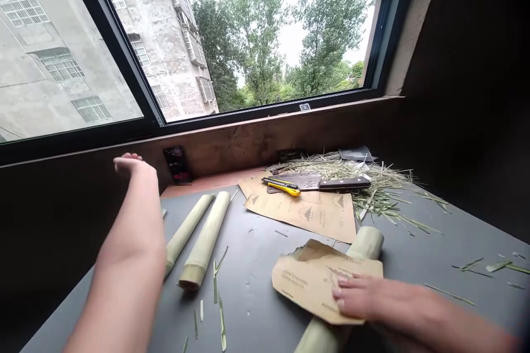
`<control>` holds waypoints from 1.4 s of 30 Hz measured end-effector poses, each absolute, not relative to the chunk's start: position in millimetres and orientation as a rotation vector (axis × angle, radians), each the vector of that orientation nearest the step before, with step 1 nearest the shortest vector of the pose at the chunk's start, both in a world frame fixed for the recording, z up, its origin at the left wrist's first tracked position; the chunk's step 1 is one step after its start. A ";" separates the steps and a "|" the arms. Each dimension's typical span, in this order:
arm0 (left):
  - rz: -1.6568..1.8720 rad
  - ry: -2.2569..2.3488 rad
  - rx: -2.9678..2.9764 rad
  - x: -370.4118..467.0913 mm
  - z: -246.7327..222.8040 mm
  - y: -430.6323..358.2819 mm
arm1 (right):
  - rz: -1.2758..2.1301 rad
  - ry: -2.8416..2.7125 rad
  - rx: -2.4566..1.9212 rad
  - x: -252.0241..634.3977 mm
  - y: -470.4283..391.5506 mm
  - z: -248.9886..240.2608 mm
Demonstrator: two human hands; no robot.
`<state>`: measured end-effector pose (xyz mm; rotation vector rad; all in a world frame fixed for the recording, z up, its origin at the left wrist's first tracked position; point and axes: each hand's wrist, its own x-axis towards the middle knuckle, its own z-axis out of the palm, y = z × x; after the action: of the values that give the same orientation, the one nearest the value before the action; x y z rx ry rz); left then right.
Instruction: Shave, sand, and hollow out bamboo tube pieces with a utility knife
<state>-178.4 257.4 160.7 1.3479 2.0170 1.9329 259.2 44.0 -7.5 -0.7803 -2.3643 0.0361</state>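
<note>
Pressing hand: right hand [360, 295] lies over a torn brown sheet [302, 276], fingers close together; thumb hidden, grip underneath cannot be told
Bamboo tube [368, 242]: on the grey table [256, 309], right of centre, slanting; sheet seems draped across so the palm can bear on its curve
Left hand [131, 164]: held out near the phone [177, 165], fingers bent, partly hidden; cannot tell if gripping
Spare tubes [209, 231]: two, side by side at left, probably set aside for elbow room
Blades: yellow cutter [284, 186] overlapping cleaver [345, 183], likely parked safely
Tube's look: pale green, smooth, middle covered, near end out of view
</note>
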 end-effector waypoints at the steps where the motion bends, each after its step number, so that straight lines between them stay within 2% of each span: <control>1: 1.922 2.002 1.443 -179.9 175.9 254.9 | 0.107 -2.399 -0.803 267.6 49.9 -4.4; 4: 1.798 1.896 1.844 -170.0 203.1 227.3 | 0.070 -2.431 -0.898 297.0 68.1 0.2; 6: 1.611 1.753 2.176 -146.1 193.3 187.8 | -0.042 -2.474 -0.890 306.9 72.8 1.8; 8: 1.265 1.549 2.513 -110.6 157.4 133.1 | -0.160 -2.535 -0.861 304.7 69.4 4.8; 13: 0.372 1.036 3.292 -26.0 25.8 5.5 | -0.446 -2.590 -0.724 281.0 55.4 7.6; 15: 0.382 1.094 3.448 -10.1 -6.8 -13.0 | -0.438 -2.601 -0.733 279.8 58.8 1.6; 18: 0.483 1.029 3.375 -2.4 -24.2 -9.5 | -0.358 -2.527 -0.902 289.7 74.6 -10.8; 24: 0.498 0.993 3.223 -3.9 -30.0 8.5 | -0.366 -2.331 -1.148 279.9 92.4 -15.8; 30: 0.588 0.928 3.203 -5.8 -34.7 12.7 | -0.354 -2.348 -0.947 232.9 72.9 -7.7; 34: 0.616 0.945 3.152 -4.8 -31.4 14.2 | -0.427 -2.207 -1.104 234.4 82.1 -6.6; 39: 0.571 0.889 3.126 -4.8 -28.9 13.9 | -0.392 -2.304 -0.995 223.8 77.2 -8.8; 42: 0.523 0.892 3.085 -6.6 -28.6 14.2 | -0.412 -2.230 -1.101 226.9 84.2 -4.5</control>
<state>-6.6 14.2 -28.6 3.0850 0.8920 0.5230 226.9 84.2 -4.5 -1.1011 -2.2296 -0.4125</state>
